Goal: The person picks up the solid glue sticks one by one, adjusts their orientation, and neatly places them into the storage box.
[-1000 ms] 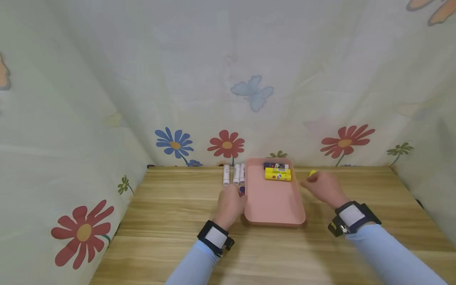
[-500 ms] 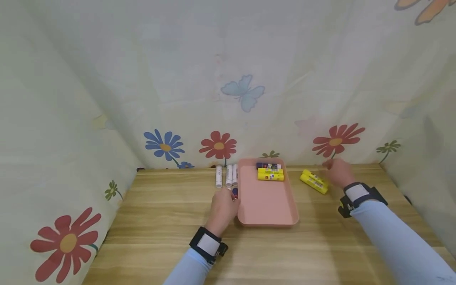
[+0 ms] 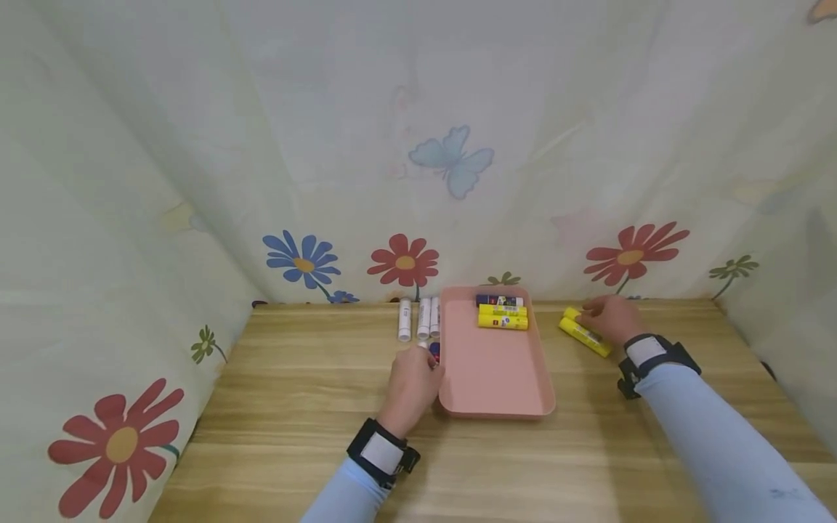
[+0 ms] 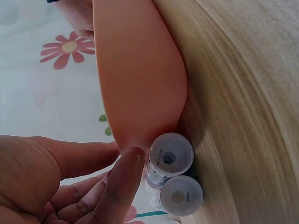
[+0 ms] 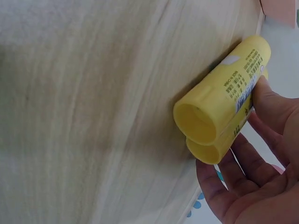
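My hands were apart, a pink rectangular plastic tray (image 3: 497, 385) between them. Under my right hand (image 3: 615, 319) lay two yellow cylindrical plastic tubes (image 3: 584, 337); thumb and fingers curled about the farther tube (image 5: 212, 153), apparently to align the pair. My left hand (image 3: 410, 381) met the tray's rim, probably bracing it; whether pinching, I could not tell.

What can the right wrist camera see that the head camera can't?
Only the right wrist view shows the round, hollow ends of the two yellow cylindrical tubes by the right hand, and print clear enough to read "MADE IN CHINA".

Only the head view shows the left hand, the white cylindrical tubes and the pale blue butterfly.

Both show that right hand, those yellow tubes, the wood-grain table and the pink rectangular tray, though the wrist view catches only a bit of it.
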Available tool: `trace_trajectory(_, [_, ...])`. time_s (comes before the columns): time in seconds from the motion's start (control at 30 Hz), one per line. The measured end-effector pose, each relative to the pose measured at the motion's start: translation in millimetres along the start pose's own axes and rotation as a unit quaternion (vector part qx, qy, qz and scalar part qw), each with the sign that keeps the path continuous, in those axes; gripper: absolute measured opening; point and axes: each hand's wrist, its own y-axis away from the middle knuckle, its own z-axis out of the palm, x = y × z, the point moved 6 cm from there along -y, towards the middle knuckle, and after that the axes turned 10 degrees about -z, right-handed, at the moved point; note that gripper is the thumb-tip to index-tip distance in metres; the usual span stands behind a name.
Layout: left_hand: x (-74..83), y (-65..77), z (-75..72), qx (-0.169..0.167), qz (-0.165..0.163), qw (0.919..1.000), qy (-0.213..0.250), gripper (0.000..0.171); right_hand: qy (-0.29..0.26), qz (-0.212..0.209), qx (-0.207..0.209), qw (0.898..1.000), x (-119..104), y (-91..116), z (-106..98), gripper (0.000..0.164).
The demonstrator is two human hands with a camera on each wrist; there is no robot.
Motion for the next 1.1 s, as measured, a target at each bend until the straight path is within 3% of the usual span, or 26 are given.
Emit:
trace_trajectory(0.27, [5.1,-0.6,0.8,-0.003,-0.008,1.0000,0.002,0.009,0.062,-0.007,0.026,0.998,11.0,1.2,-7.6,0.046])
trace_trajectory(0.47, [7.7,0.1,2.2,-0.016,-0.022,0.9995,0.015,0.009,0.102,-0.013,0.044,0.994,15.6,8.1,-16.3,0.034])
trace_trajectory(0.93, [3.0,1.3,4.8,-0.006,-0.024,0.9997,0.003,0.013,0.112,-0.011,-0.006,0.994,30.7,37.3,-15.0,0.030])
trace_trajectory(1.1, [3.9,1.1,5.3,0.009,-0.002,0.9999,-0.006,0.018,0.106,-0.015,0.012,0.994,35.0,44.9,-21.5,0.035])
